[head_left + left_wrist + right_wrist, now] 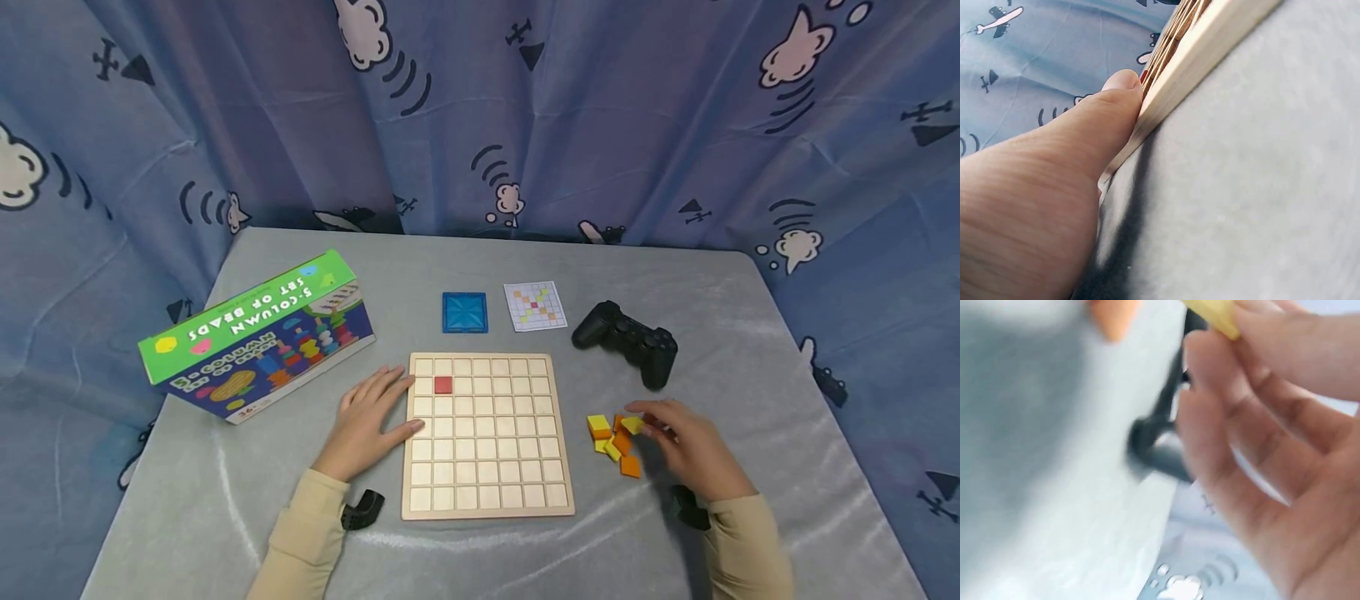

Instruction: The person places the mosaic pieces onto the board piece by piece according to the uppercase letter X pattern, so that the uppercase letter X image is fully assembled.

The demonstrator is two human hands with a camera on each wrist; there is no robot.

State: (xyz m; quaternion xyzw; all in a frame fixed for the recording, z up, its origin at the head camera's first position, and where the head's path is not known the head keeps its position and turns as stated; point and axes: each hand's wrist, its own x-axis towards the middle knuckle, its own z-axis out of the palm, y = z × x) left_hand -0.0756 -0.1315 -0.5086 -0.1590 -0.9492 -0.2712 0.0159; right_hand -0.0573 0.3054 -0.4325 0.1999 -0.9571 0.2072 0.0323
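Observation:
A wooden grid board (pixel 487 433) lies on the grey table, with one red tile (pixel 443 385) in a cell near its top-left corner. My left hand (pixel 371 421) lies flat beside the board's left edge, thumb (pixel 1116 94) against the wooden rim (pixel 1197 56). To the right of the board sits a small pile of yellow and orange tiles (pixel 613 442). Over that pile my right hand (pixel 686 450) pinches a yellow tile (pixel 632 425) in its fingertips; the same yellow tile (pixel 1213 314) shows blurred in the right wrist view.
A black game controller (pixel 628 340) lies behind the tile pile. A pattern card (pixel 535 306) and a blue square tile (pixel 465 312) sit behind the board. A green bead-set box (pixel 258 337) stands at the left. Patterned blue cloth surrounds the table.

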